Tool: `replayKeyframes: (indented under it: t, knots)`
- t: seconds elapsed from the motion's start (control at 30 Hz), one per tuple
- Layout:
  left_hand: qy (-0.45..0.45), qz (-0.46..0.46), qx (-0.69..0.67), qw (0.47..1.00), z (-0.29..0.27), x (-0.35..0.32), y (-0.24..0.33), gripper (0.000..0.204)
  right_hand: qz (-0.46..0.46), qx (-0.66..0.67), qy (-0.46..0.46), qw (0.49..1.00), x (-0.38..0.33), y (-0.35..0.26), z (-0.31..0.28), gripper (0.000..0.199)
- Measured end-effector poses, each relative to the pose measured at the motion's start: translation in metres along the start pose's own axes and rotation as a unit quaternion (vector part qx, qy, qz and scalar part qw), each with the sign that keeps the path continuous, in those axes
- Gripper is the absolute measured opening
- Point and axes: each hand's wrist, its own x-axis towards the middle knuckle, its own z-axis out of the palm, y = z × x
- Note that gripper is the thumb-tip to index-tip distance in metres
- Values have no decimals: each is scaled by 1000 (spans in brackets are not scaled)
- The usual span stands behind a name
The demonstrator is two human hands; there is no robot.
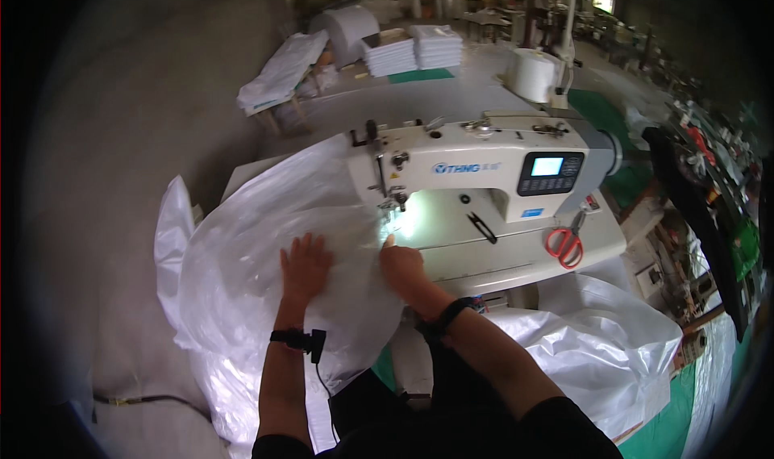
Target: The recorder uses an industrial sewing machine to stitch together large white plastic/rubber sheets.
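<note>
A large, glossy white plastic sheet (258, 217) drapes over the left of the sewing machine (476, 156) and hangs down towards me. My left hand (306, 267) lies flat on this sheet with its fingers spread. Close in front of the lit needle area (395, 217), my right hand (401, 267) is curled at the sheet's right edge, one finger reaching towards the presser foot. Its fingers seem to pinch that edge, partly hidden by the hand itself. Thread snips (482, 227) and red-handled scissors (567, 245) rest on the machine bed to the right.
Another heap of white plastic sheeting (588, 330) sits below the bed at the right. Behind the machine stands a large white thread cone (534, 75). Stacks of folded white sheets (411, 52) lie farther back. A cluttered rack (709, 185) is at the far right.
</note>
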Motion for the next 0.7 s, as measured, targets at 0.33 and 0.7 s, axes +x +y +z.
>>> replayKeyframes:
  t: [0.33, 0.7]
  knots:
    - [-101, -45, 65, 992, 54, 32, -40, 47, 57, 481, -9, 875, -9, -8, 43, 26]
    - [-139, -56, 57, 987, 46, 47, -23, 48, 158, 780, -347, 496, -142, -30, 119, 28]
